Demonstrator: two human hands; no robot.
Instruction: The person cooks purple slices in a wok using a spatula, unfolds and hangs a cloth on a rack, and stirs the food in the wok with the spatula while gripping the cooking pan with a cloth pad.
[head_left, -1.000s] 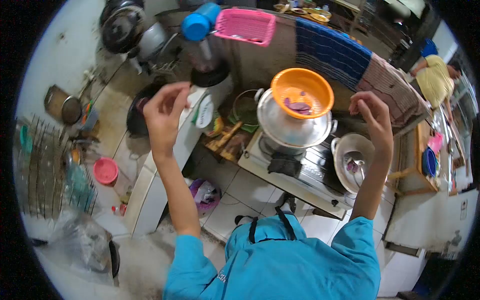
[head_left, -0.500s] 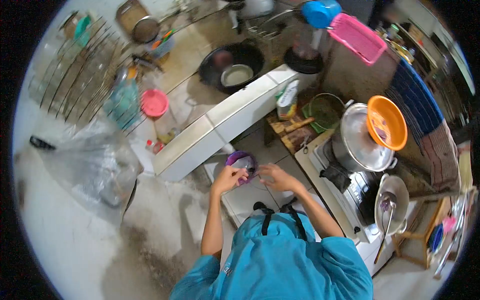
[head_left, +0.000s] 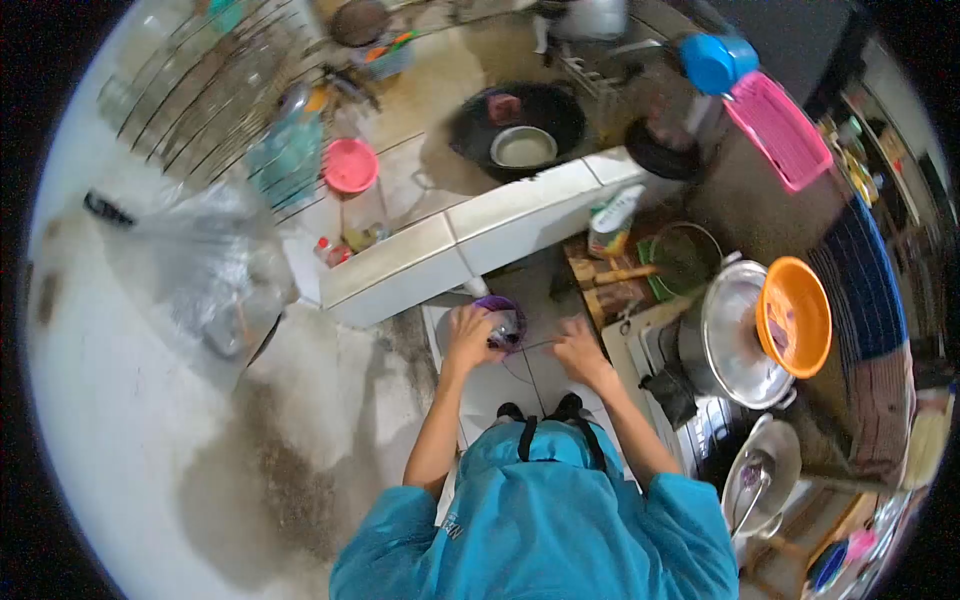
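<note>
A purple bucket [head_left: 512,303] with greyish, plastic-looking contents stands on the floor tiles beside the low tiled wall. My left hand [head_left: 470,338] is over its left side, fingers apart and partly hidden against the bucket; nothing can be made out in them. To the right of the bucket, my right hand [head_left: 580,355] hovers with its fingers spread and blurred, holding nothing that I can see.
The low tiled wall [head_left: 480,237] runs behind the bucket. At right are a stove with a large lidded pot [head_left: 735,330], an orange basin [head_left: 795,315] on it, and a wok [head_left: 775,450]. A black basin [head_left: 470,130] stands beyond the wall; a plastic bag [head_left: 225,270] is at left.
My left hand has gone from a pinch in front of the bucket to spread over its left side. My right hand has moved away to the right. The view has shifted.
</note>
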